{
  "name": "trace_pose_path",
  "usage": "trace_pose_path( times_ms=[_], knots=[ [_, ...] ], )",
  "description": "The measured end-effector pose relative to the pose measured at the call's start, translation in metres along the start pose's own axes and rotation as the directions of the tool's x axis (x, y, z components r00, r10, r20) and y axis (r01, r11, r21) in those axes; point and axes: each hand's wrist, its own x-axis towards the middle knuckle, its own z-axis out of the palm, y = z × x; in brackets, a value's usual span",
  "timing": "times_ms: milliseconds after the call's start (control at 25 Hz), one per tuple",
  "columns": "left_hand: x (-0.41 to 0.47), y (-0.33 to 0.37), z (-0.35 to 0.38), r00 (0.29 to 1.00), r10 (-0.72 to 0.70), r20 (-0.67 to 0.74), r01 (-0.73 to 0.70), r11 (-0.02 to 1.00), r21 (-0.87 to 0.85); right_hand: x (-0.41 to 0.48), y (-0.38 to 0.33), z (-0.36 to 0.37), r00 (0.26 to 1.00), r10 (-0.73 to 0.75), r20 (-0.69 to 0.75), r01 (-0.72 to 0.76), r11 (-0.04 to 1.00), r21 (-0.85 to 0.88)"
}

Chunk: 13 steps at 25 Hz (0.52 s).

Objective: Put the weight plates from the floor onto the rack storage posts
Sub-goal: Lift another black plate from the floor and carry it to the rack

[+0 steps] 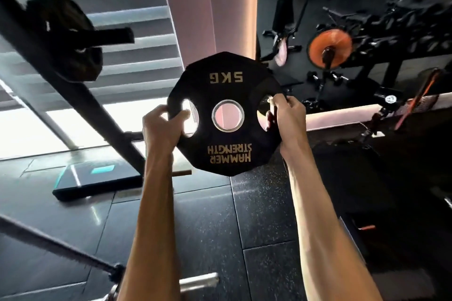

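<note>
I hold a black 5 kg weight plate (226, 95) with gold lettering upright in front of me, its print upside down. My left hand (162, 127) grips its left edge, thumb through the left grip hole. My right hand (287, 117) grips the right edge at the right grip hole. To the upper left a black storage post (110, 36) juts from the slanted rack upright (73, 85), with another black plate (66, 34) sitting on it. The held plate is apart from the post, to its right and lower.
A barbell (49, 247) with a silver sleeve (198, 281) crosses the lower left. A dark scale (97, 181) lies on the floor tiles. At the right stand dark gym machines, one with an orange plate (330, 47). A pale pillar (208, 7) rises behind the plate.
</note>
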Motion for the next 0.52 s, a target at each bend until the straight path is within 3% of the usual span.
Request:
trace_pose_path(
  times_ms=[120,320,520],
  knots=[
    [0.041,0.004,0.018,0.999,0.043,0.032,-0.042,0.999,-0.030,0.035,0.000,0.016,1.000,-0.017,-0.006,0.017,0.999,0.041],
    [0.095,0.010,0.059,0.991,0.109,0.080,-0.110,0.994,0.008,0.113,0.014,0.031,0.995,-0.099,-0.033,0.098,0.994,-0.046],
    [0.146,0.025,0.117,0.994,0.106,-0.011,-0.105,0.993,0.049,0.219,0.021,0.054,0.995,-0.093,0.032,0.094,0.995,-0.032]
  ],
)
